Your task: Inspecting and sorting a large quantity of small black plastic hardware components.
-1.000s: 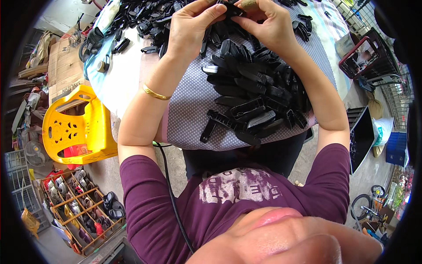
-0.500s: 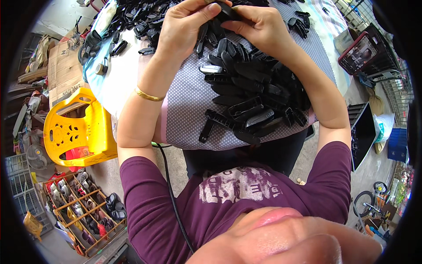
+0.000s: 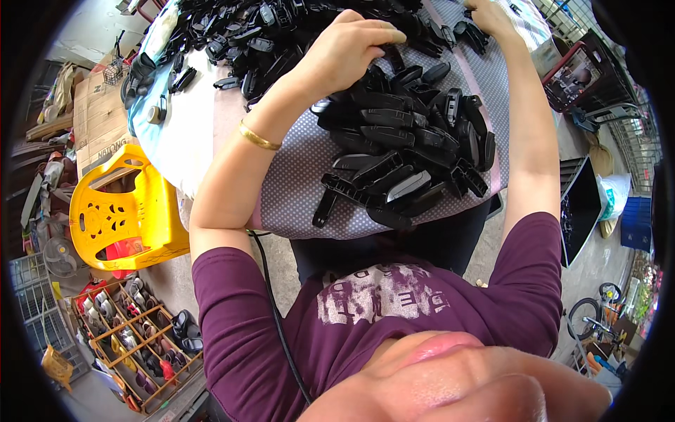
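Note:
A heap of black, elongated plastic parts, some solid and some hollow like shells, lies on the dotted cloth in front of me. My left hand hovers over the heap's far left side, index finger stretched out and the others loosely bent. One black part stands just below its fingertips, apparently not gripped. Out at the far right, my right hand reaches to a small cluster of black parts. Its fingers are drawn together at the picture's top edge, and whatever they pinch is hidden.
A larger spread of black parts covers the table's far left. A yellow plastic chair stands left of the table, a shoe rack behind it. To the right are a black crate and a phone-like screen. A cable hangs beside my left arm.
Both hands were together on a black part at the top middle. They have parted: the left came nearer over the heap, the right stretched away to the far right.

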Action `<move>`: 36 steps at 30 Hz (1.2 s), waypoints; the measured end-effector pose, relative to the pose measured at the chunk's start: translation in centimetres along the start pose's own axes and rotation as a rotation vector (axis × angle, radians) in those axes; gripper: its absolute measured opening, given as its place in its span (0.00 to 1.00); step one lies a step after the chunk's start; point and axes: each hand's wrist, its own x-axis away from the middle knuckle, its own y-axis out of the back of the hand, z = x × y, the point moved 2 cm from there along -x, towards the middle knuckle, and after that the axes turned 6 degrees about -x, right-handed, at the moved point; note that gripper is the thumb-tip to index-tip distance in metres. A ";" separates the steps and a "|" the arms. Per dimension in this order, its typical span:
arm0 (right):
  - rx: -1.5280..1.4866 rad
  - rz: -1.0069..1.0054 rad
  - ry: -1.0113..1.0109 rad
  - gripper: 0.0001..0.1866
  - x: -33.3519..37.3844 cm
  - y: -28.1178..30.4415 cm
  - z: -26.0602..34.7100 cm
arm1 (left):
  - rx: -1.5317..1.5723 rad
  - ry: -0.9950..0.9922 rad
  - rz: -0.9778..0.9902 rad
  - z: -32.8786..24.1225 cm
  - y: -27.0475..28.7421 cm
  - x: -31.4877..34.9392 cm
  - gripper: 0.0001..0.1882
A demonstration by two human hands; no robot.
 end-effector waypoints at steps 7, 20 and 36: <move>1.012 0.021 -0.654 0.12 -2.2 -4.3 3.8 | -0.216 -0.023 0.223 0.2 0.0 -0.7 0.20; -0.068 -0.154 -0.128 0.19 -4.7 -18.3 19.7 | 1.412 0.773 -0.256 3.4 -1.4 2.0 0.18; 0.212 -0.233 0.177 0.18 -3.9 -20.4 22.6 | 1.236 0.699 -0.355 3.4 -0.8 2.4 0.16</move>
